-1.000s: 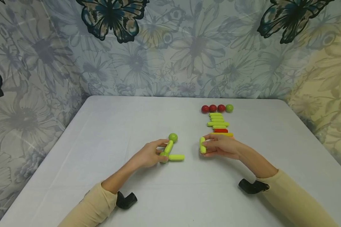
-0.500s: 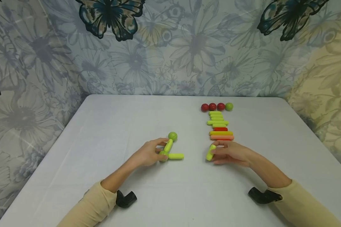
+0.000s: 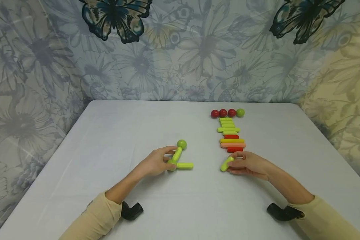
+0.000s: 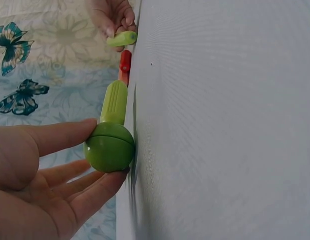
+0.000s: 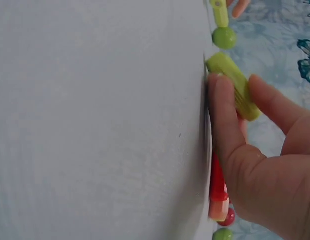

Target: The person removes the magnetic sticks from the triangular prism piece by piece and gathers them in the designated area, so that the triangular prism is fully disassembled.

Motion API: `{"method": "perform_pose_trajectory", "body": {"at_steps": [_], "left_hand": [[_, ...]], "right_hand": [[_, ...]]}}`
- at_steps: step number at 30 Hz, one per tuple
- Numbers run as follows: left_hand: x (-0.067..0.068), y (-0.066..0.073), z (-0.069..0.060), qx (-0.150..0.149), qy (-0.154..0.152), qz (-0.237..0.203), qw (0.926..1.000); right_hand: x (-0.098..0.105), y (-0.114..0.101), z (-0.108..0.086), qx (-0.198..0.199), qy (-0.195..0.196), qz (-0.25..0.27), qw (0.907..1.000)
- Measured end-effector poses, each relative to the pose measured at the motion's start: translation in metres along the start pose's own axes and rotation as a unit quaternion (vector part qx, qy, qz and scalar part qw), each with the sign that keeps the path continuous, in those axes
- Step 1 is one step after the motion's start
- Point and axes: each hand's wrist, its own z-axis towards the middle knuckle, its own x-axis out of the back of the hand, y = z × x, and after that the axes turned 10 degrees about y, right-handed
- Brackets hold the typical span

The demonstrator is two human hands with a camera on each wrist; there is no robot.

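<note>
My left hand (image 3: 154,162) pinches a green ball (image 4: 109,147) between thumb and fingers, low over the table. Two yellow-green rods spread from that ball: one rod (image 3: 185,165) points right, while the other rod (image 3: 177,154) slants away to a second green ball (image 3: 181,144). In my right hand (image 3: 250,165) is a loose yellow-green rod (image 3: 227,164), pinched between thumb and fingertips and tilted. It is apart from the left hand's joined pieces. The right fingers are just on the near side of a red rod (image 3: 235,150).
A column of rods lies beyond my right hand, including a salmon rod (image 3: 232,145), a yellow rod (image 3: 232,141) and several yellow-green ones. Past them, red balls (image 3: 223,113) and a green ball (image 3: 240,112) form a row near the white table's (image 3: 138,123) back edge.
My right hand has moved right and nearer with its rod, which has turned from upright to slanted. The near end of the rod column is uncovered. The left hand has stayed nearly still.
</note>
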Motion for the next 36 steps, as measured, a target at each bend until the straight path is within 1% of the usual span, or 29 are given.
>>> {"method": "perform_pose_trajectory", "body": {"at_steps": [4, 7, 8, 11, 13, 16, 23, 29, 36], "left_hand": [[0.000, -0.001, 0.000, 0.001, 0.004, -0.002, 1.0000], [0.001, -0.001, -0.001, 0.002, 0.007, -0.003, 1.0000], [0.001, -0.001, -0.001, 0.003, 0.007, -0.003, 1.0000], [0.001, -0.001, -0.001, 0.005, 0.007, -0.001, 1.0000], [0.000, -0.002, -0.002, 0.006, 0.008, -0.001, 0.9999], [-0.001, -0.003, -0.001, 0.005, 0.009, -0.002, 0.9999], [-0.002, -0.003, -0.001, -0.001, 0.013, -0.005, 0.9999], [-0.002, -0.002, 0.000, -0.005, 0.010, -0.001, 0.9999], [-0.003, -0.002, 0.000, -0.002, 0.008, 0.002, 1.0000]], "right_hand": [[-0.002, 0.001, -0.001, 0.001, 0.046, -0.022, 0.9987], [-0.002, 0.001, -0.002, -0.002, 0.064, -0.026, 0.9976], [-0.002, 0.001, -0.002, -0.006, 0.067, -0.018, 0.9976], [0.000, 0.002, -0.003, -0.019, 0.067, 0.030, 0.9971], [0.001, 0.003, -0.004, -0.026, 0.070, 0.062, 0.9953], [0.003, 0.003, -0.004, -0.033, 0.083, 0.093, 0.9917], [0.006, 0.004, -0.002, -0.039, 0.101, 0.110, 0.9880], [0.009, 0.006, -0.002, -0.043, 0.124, 0.131, 0.9827], [0.010, 0.005, -0.004, -0.034, 0.126, 0.141, 0.9814]]}}
